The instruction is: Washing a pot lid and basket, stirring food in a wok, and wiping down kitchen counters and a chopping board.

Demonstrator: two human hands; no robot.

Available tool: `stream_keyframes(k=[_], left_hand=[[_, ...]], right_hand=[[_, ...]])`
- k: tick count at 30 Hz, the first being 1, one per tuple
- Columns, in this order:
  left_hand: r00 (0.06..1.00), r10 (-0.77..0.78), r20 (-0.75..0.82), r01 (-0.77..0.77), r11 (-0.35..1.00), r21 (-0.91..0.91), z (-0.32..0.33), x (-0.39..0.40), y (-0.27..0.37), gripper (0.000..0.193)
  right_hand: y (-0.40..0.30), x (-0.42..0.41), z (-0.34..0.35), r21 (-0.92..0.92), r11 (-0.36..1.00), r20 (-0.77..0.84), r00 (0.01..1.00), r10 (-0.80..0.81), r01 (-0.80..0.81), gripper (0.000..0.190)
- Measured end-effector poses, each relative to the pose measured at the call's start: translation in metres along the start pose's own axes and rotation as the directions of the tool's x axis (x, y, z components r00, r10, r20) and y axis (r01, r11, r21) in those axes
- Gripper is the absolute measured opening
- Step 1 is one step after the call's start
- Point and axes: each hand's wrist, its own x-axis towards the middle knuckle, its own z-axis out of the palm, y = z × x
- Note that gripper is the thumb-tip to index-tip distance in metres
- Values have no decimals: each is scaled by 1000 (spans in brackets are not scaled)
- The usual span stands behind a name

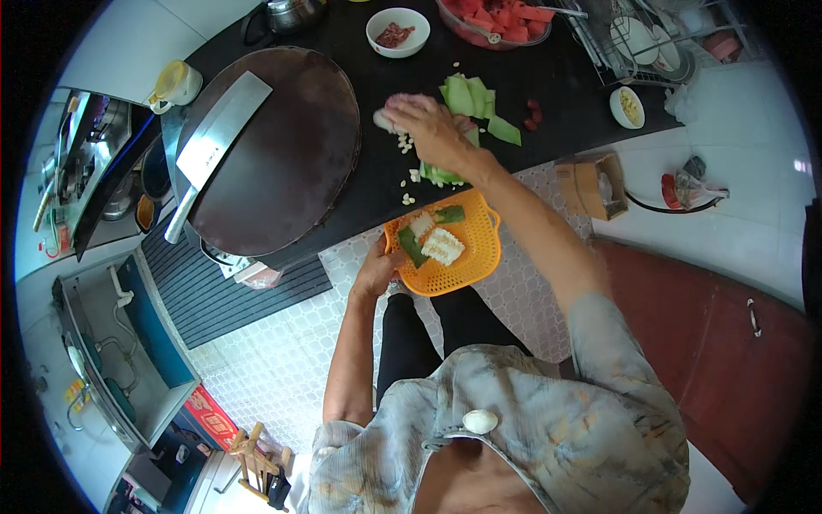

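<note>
My left hand (379, 268) grips the left rim of an orange plastic basket (481, 257), held in front of my legs below the counter edge. Inside it lie green peel pieces (411, 247) and pale, bumpy chunks (443, 247). Stretched over the black counter, my right hand (427, 122) has its fingers around a pale pinkish scrap (383, 122), mostly hidden by the hand. Under and beside that wrist are light green peel pieces (467, 96). Small whitish bits (404, 142) are scattered near the fingers and along the counter edge.
A cleaver (225, 128) rests on a round chopping board (289, 148) at left. Farther back stand a bowl of meat (395, 35), cut watermelon (507, 22) and a dish rack (642, 45). A small bowl (626, 108) sits near the right edge. A cardboard box (587, 186) is below.
</note>
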Motion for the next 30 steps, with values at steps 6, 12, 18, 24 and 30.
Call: stream_keyframes(k=[6, 12, 18, 24, 30], left_hand=[[999, 37, 25, -38, 999, 39, -15, 9, -8, 64], [998, 51, 22, -49, 996, -73, -10, 11, -12, 64], [999, 44, -12, -44, 999, -18, -6, 12, -13, 62], [999, 30, 43, -30, 1000, 1, 1, 5, -11, 70], [997, 68, 35, -65, 995, -74, 5, 11, -26, 66]], right_hand=[[-31, -40, -15, 49, 997, -26, 998, 57, -56, 59], [-58, -81, -17, 92, 993, -34, 996, 82, -79, 46], [-99, -127, -26, 320, 909, 105, 964, 245, -266, 45], [-62, -115, -73, 644, 663, 32, 878, 477, -383, 43], [21, -77, -114, 185, 784, -278, 734, 619, -592, 43]])
